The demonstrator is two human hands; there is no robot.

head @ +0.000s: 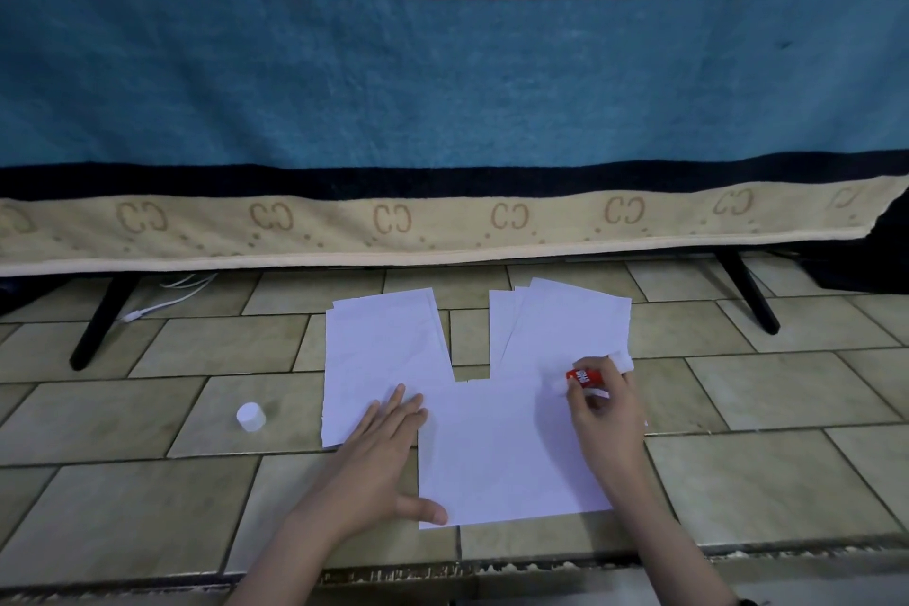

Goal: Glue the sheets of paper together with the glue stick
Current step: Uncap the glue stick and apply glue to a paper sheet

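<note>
Striped towel hangs across the far side over the tiled floor. Near sheet lies between my hands, left paper stack and right paper stack beyond it. My left hand lies flat, fingers spread, on the sheet's left edge. My right hand pinches the red glue stick, tip on the sheet's far right corner. White cap sits left on the floor.
</note>
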